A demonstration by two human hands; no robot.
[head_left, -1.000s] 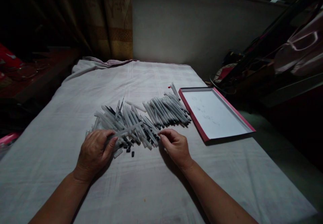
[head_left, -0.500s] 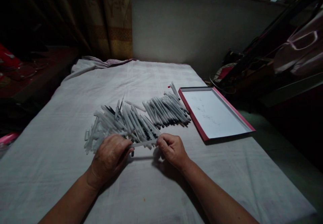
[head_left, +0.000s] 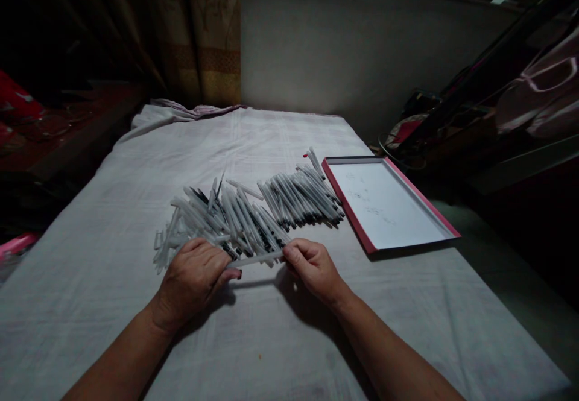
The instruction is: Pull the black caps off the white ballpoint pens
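Note:
A pale translucent pen (head_left: 256,260) stretches level between my two hands, just above the cloth at the near side of the pens. My left hand (head_left: 194,280) is closed on its left end, with the fingers covering that end. My right hand (head_left: 312,268) pinches the right end between thumb and forefinger. Right behind my hands lies a loose heap of pens and pen parts (head_left: 239,214), many with black tips. Small clear caps (head_left: 165,241) are piled at the heap's left side, partly hidden by my left hand.
A tidier row of pens (head_left: 298,199) lies beside the heap, black ends toward me. To its right sits a shallow red-edged box lid (head_left: 389,205) with a white inside. A pale checked cloth (head_left: 289,353) covers the table. Behind it are a curtain (head_left: 219,39) and wall.
The left hand has shifted slightly left and down along the pen. A small black piece that showed below its fingers is no longer seen there. The right hand keeps its pinch.

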